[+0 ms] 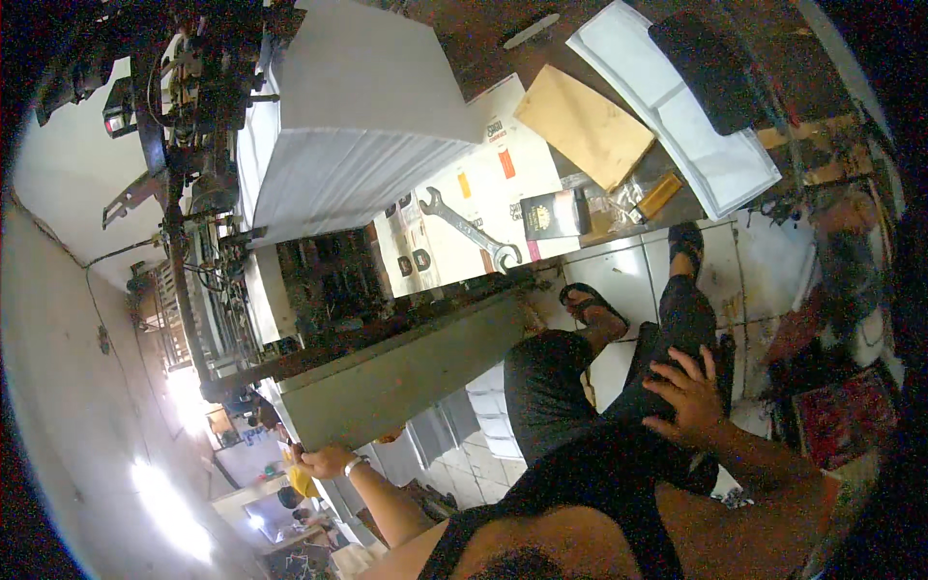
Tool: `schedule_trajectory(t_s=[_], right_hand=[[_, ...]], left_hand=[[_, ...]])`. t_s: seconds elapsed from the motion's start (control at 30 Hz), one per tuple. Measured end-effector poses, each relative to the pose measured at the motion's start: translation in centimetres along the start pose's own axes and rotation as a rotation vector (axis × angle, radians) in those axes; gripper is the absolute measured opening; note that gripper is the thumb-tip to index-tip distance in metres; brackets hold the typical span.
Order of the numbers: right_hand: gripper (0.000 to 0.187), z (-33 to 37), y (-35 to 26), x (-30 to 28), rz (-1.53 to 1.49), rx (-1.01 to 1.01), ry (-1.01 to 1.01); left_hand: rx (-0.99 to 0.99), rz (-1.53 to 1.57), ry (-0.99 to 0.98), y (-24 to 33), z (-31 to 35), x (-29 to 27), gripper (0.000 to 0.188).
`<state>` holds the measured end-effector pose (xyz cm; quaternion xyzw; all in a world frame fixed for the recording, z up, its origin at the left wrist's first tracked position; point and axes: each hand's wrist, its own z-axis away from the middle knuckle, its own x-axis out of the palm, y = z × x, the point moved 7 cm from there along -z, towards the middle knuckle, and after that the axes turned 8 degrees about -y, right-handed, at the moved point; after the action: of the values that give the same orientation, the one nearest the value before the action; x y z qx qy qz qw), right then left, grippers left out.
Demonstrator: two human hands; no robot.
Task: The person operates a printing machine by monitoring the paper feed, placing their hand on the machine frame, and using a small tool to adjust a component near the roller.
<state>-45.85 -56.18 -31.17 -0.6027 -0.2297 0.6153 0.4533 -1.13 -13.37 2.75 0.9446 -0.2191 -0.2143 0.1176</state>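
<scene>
My left hand (pixel 327 462), with a pale band at the wrist, is at the lower corner of the machine's grey-green side panel (pixel 406 372). Its fingers curl in at the panel's edge, and what they close on is too small to make out. On my thigh my right hand (pixel 688 398) lies with its fingers spread, holding nothing. Above the panel rises a tall stack of white paper (pixel 372 97) beside the machine's metal frame (pixel 174 193). A double-ended spanner (pixel 469 230) lies on a printed sheet (pixel 435 261), next to a black booklet (pixel 557 214).
A tan board or envelope (pixel 585 126), white folded paper (pixel 677 111) and a black flat item (pixel 710 68) lie beyond the spanner. A yellow packet (pixel 659 197) sits near the surface's edge. White floor tiles (pixel 609 275) run below. Other people (pixel 309 522) appear at lower left.
</scene>
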Motion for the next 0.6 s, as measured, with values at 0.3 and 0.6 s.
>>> schedule_trajectory(t_s=[0.3, 0.6], right_hand=[[0.060, -0.1, -0.3, -0.3, -0.011, 0.002, -0.022], [0.059, 0.2, -1.1, 0.1, -0.001, -0.004, -0.018]], left_hand=[[-0.202, 0.184, -0.031, -1.1, 0.0, 0.2, 0.037], [-0.052, 0.113, -0.033, 1.9, 1.1, -0.2, 0.033]])
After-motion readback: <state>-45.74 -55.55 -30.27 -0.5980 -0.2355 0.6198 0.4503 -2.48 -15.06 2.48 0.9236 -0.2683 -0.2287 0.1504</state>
